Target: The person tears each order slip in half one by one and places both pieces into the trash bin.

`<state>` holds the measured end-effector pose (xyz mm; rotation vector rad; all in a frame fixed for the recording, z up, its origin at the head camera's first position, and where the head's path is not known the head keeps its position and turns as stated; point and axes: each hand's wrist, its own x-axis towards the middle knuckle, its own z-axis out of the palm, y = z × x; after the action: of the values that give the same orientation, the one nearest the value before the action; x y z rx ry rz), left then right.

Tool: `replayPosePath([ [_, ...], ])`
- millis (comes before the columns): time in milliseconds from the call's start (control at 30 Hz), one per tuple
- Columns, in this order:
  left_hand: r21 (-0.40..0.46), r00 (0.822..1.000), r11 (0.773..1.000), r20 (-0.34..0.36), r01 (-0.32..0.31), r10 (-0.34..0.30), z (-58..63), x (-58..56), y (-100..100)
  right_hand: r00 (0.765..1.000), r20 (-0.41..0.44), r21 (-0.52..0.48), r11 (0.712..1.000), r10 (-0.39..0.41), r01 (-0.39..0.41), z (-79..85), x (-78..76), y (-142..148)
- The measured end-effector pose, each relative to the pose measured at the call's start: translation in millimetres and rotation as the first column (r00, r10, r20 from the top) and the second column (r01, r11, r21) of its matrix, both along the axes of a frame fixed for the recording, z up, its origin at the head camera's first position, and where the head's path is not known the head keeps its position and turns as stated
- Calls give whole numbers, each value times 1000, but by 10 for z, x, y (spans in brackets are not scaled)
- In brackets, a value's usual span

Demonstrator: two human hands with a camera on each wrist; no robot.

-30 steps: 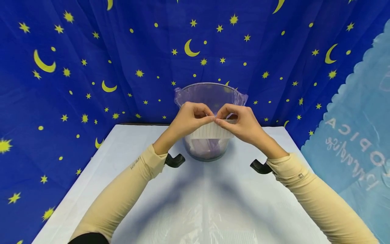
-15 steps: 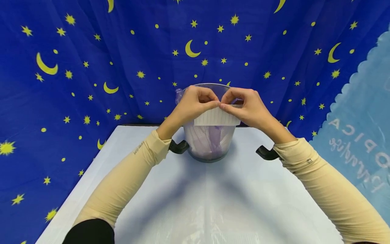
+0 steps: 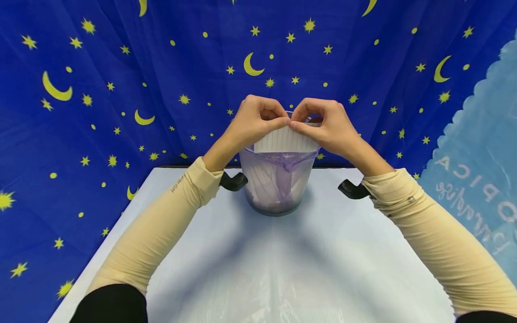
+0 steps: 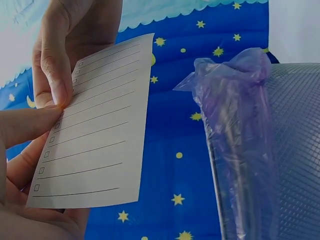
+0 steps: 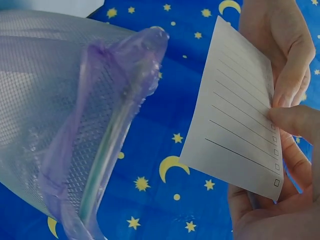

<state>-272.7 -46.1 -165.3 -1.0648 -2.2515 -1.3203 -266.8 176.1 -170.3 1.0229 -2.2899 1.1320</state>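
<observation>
Both hands pinch the same edge of a lined checklist sheet (image 3: pixel 284 141), thumbs and fingertips meeting near its middle. The left hand (image 3: pixel 260 115) holds it from the left, the right hand (image 3: pixel 325 122) from the right. Printed lines with small checkboxes run across the paper (image 4: pixel 100 130) in the left wrist view; it looks whole. Behind and below the sheet stands a mesh wastebasket (image 3: pixel 258 179), lined with a purple plastic bag (image 3: pixel 284 172) folded over its rim. In the right wrist view the bag-covered rim (image 5: pixel 112 135) is apart from the paper.
The basket stands at the back of a white-covered table (image 3: pixel 278 260). A blue curtain (image 3: pixel 161 58) with moons and stars hangs close behind it. A light blue cloth (image 3: pixel 480 179) hangs at the right. Black wrist mounts (image 3: pixel 354 189) jut out under the sleeves.
Both hands have lifted the sheet up from in front of the basket to about its rim, uncovering more of the basket and bag. Their pinch on the paper stays the same.
</observation>
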Motion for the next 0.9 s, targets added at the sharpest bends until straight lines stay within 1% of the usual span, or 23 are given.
replayPosePath([
  [133, -10, 1000, 1000, 6, -5, 5, 42, -41, 32, 1000, 8, -2, 1000, -16, 16, 37, -24, 33],
  [267, -19, 1000, 1000, 17, -5, 6, 85, -116, 58, 1000, 5, 1, 1000, -30, 30, 76, -75, 62],
  [433, -30, 999, 999, 24, -22, 22, 164, -231, 54, 999, 11, 5, 999, -36, 36, 153, -201, 48],
  [533, -37, 998, 998, 31, -51, 52, 198, -323, 38, 999, 18, 20, 999, -48, 47, 181, -311, 27],
  [600, -46, 996, 996, 48, -75, 77, 199, -387, 25, 998, 24, 36, 998, -59, 58, 182, -389, 11],
  [733, -57, 987, 991, 99, -119, 125, 156, -511, 1, 996, 45, 73, 995, -78, 75, 159, -537, -22],
  [900, -43, 979, 989, 143, -142, 146, 112, -636, -10, 993, 65, 95, 991, -100, 93, 143, -655, -62],
])
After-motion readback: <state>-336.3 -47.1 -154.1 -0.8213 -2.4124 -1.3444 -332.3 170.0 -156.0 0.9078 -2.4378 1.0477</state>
